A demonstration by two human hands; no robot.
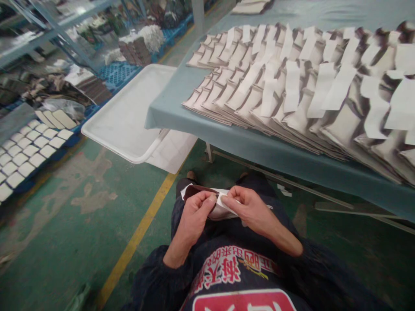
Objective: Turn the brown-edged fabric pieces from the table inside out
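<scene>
On my lap lies a brown piece with a white backing (198, 190), held by both hands. My left hand (194, 211) grips its left side with thumb and fingers pinched on the edge. My right hand (249, 207) pinches a white paper strip (227, 207) on the same piece, fingertips almost touching the left hand's. I sit in dark clothes in front of a table.
A table with a blue-grey cloth (259, 149) carries several overlapping rows of brown pieces with white strips (292, 86). A white tray (126, 116) juts out at its left end. Blue crates with pale pieces (29, 149) and shelving (48, 30) stand left. A yellow line (139, 233) crosses the green floor.
</scene>
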